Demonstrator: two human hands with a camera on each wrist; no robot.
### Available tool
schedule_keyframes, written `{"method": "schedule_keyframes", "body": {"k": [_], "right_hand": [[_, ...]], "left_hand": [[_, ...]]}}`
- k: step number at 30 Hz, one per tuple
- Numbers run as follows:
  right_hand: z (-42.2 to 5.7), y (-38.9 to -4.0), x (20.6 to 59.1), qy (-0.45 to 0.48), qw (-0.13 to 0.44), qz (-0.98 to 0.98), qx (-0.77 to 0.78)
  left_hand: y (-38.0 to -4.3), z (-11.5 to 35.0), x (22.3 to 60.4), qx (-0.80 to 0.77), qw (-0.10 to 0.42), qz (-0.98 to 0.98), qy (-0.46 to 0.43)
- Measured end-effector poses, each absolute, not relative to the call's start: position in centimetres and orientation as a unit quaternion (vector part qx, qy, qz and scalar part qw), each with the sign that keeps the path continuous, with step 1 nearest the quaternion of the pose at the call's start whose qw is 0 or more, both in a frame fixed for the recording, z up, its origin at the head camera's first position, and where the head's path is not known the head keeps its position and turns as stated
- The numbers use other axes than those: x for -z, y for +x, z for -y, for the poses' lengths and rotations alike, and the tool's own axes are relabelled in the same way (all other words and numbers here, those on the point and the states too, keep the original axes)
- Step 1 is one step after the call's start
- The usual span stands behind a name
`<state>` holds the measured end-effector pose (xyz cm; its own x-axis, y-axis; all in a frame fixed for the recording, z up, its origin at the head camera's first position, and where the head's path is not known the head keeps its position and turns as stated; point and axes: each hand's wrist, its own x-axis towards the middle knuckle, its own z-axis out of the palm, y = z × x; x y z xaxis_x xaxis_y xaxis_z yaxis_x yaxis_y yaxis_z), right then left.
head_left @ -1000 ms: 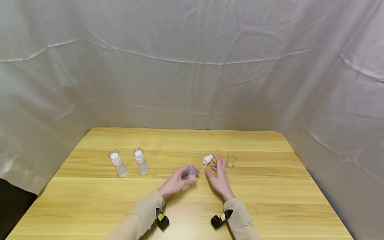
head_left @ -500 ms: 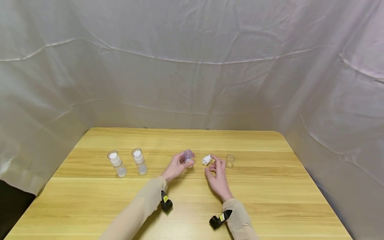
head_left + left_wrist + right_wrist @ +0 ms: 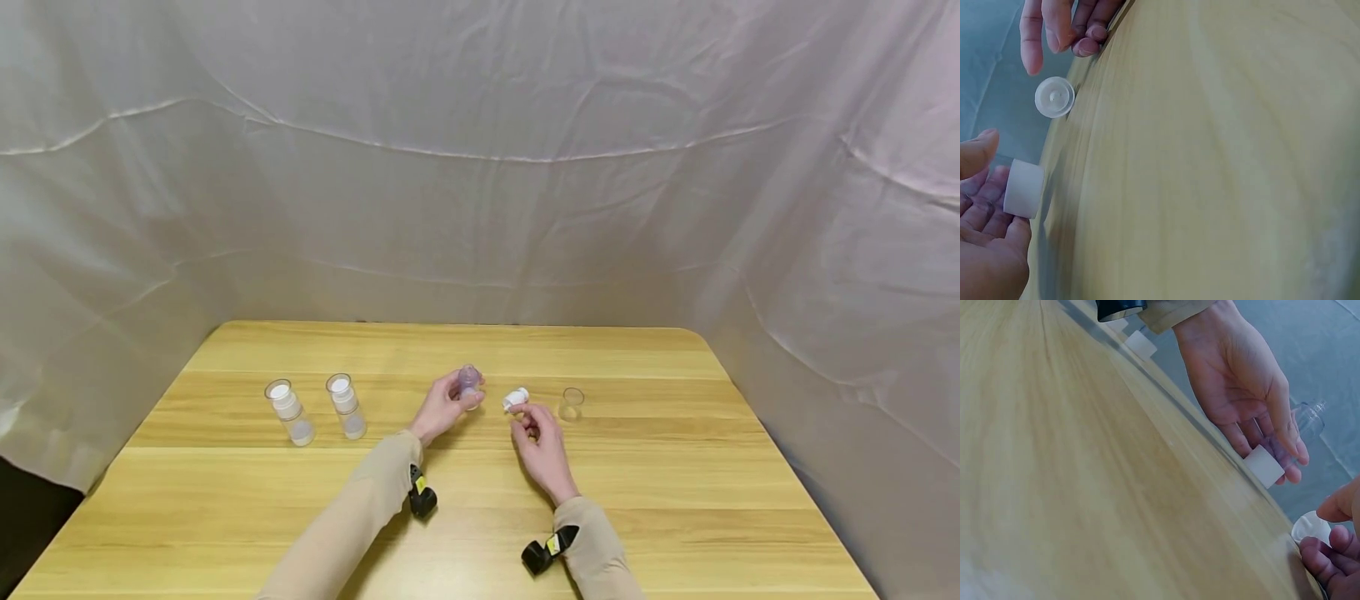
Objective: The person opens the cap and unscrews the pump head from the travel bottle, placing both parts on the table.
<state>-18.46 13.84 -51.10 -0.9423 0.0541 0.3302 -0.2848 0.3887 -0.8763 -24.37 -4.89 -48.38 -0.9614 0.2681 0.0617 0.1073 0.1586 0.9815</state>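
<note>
white top (image 3: 516,398) loose by the right hand (image 3: 543,446), clear bottle (image 3: 468,379) held in the left hand (image 3: 442,411)

setup: the top lies on its side on the surface (image 3: 675,492), mid-scene, just right of the bottle. clear cup (image 3: 572,406) upright to its right. two white-topped bottles (image 3: 289,410) (image 3: 347,406) stand well apart off to the left.

left grip: thumb and fingers curled round the bottle, neck end clear. right grip: fingers half-bent at the near end of the top, not closed round it. contact or small gap, can't tell.

step, my read: left steadies the bottle, right gets hold of the top. to do it well: hold the bottle upright, fingers below the neck, light squeeze only. pinch the top across its sides, thumb opposite index. don't poke it from one end, it's round and could roll.

views: head gives the layout; left wrist shows neither the cup nor the two standing bottles. left wrist does get the top's round end face with a centre nub, which head doesn't resolve. right wrist shows the threaded neck (image 3: 1318,406) bare and the white base (image 3: 1264,466) out past the fingers. whether that base touches the surface, can't tell.
</note>
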Motion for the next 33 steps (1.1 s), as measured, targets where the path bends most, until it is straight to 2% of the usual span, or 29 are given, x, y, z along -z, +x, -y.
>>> {"method": "schedule_keyframes", "body": {"k": [33], "right_hand": [[-13.81,-18.42,50.93,0.061,0.147,0.821,-0.548]], "left_hand": [[-24.13,4.47,48.85,-0.662,0.055,-0.741,0.093]]}}
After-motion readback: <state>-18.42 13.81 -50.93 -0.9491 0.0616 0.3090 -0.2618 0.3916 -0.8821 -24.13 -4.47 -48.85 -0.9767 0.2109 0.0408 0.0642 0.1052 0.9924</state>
